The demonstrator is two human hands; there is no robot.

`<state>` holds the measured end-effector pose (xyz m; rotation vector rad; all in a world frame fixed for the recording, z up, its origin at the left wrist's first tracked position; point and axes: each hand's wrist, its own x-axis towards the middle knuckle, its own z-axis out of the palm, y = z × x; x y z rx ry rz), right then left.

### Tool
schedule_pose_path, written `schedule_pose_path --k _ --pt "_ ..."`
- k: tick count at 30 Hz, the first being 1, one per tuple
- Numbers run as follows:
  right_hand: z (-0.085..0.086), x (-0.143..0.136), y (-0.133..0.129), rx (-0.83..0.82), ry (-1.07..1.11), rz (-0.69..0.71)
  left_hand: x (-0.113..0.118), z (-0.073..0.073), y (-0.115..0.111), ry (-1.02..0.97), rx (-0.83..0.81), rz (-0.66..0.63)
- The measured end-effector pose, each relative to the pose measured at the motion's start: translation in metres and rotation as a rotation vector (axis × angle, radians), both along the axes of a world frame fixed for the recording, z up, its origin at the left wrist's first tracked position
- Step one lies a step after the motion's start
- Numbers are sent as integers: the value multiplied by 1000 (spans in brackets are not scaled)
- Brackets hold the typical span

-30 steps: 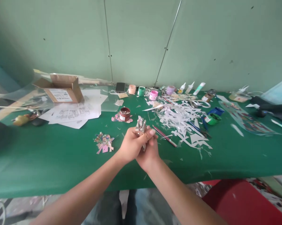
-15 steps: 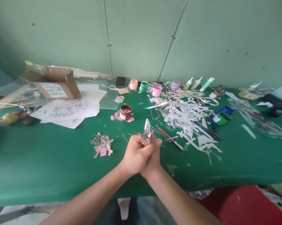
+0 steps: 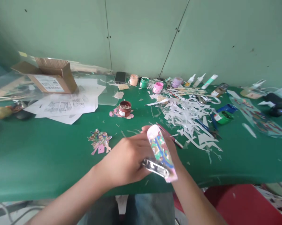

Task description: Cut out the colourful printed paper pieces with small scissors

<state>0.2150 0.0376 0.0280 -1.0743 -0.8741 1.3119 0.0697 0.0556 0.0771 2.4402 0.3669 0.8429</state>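
My left hand [image 3: 128, 159] is closed, back of the hand up, with silver nail clippers [image 3: 153, 167] sticking out from its near side. The far end of the clippers meets the lower end of a narrow, patterned strip [image 3: 160, 147], rounded and pale pink at its top. The strip slants in front of my right hand [image 3: 172, 147], which is mostly hidden behind it and my left hand; its fingers do not show clearly. To the left lies a small pile of patterned scraps [image 3: 99, 141]. A dark red paint jar [image 3: 125, 109] stands beyond my hands.
White paper scraps [image 3: 185, 115] spread to the right, near a dark red pen-like stick [image 3: 178, 143] and an open green jar [image 3: 223, 117]. A cardboard box [image 3: 53, 78] sits on printed sheets [image 3: 84, 106] at the left. Small paint jars [image 3: 144, 82] stand along the wall.
My hands have turned and come slightly nearer. The clippers and strip, which pointed away between my clasped hands, now lie on the near side, with the strip's patterned face showing.
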Motion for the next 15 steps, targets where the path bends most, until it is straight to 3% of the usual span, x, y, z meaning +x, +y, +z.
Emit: schedule_pose_path --k 2,4,8,15 --pt "13 15 -6 26 -2 6 -11 7 2 126 74 16" --pt "28 26 -13 106 -78 99 -18 8 4 204 137 30" --pt "51 26 -24 114 -294 195 -22 -1 5 275 200 73" --pt "48 10 -23 -16 -181 220 -23 -12 3 325 191 96"
